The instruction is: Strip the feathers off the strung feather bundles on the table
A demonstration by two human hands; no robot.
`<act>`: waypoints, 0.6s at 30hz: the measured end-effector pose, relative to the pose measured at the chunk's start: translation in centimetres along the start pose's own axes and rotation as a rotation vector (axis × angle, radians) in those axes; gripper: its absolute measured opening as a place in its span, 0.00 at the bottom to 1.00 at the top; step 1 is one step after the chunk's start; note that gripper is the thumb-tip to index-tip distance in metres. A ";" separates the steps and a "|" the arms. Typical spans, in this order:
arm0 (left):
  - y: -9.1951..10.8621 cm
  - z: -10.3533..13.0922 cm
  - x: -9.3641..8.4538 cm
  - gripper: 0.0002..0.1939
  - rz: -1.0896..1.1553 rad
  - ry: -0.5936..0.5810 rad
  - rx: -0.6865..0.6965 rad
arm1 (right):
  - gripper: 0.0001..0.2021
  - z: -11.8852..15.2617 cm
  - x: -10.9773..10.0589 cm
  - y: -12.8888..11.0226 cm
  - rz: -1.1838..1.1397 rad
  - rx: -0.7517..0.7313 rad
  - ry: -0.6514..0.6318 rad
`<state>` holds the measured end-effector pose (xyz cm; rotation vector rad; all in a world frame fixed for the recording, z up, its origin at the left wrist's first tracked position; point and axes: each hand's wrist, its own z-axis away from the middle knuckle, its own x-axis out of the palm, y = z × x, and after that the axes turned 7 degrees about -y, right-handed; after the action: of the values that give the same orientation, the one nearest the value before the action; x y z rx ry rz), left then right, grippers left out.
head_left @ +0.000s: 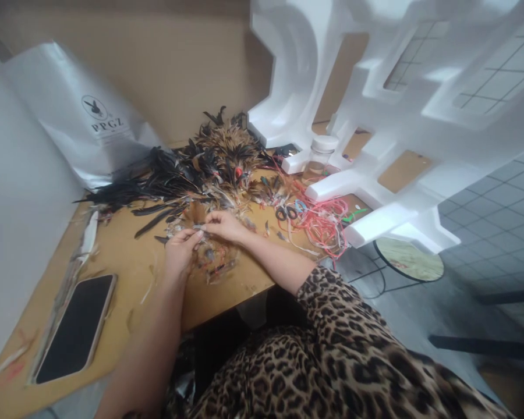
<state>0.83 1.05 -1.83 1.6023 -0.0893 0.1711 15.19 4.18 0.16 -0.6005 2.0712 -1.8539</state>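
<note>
My left hand (181, 249) and my right hand (223, 226) meet over the table, thumbs and fingers pinched together. Between them is the base of a small bunch of brown feathers (195, 213), which fans out just beyond my fingertips. Exactly where each fingertip grips is too small to make out. Below my hands lie a few blurred feather pieces (216, 262) with reddish bits. Behind them spreads a large pile of long black feathers (161, 174), with a fluffy brown-and-black feather bundle (229, 142) standing at the back.
A phone (76, 329) lies at the table's left edge. Black-handled scissors (287, 213) rest beside tangled pink string (325, 224). A lidded jar (319, 156) stands under a big white foam piece (332, 70). At the back left leans a silver bag (82, 116). A round stool (408, 259) is at right.
</note>
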 end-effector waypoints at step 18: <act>0.7 0.1 0.5 0.14 0.130 -0.028 -0.083 | 0.16 0.0 0.5 0.5 -0.106 0.022 0.028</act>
<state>1.21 0.92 -1.02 1.5172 -0.2196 0.2432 14.68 3.95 -0.28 -0.6950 2.0709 -1.9510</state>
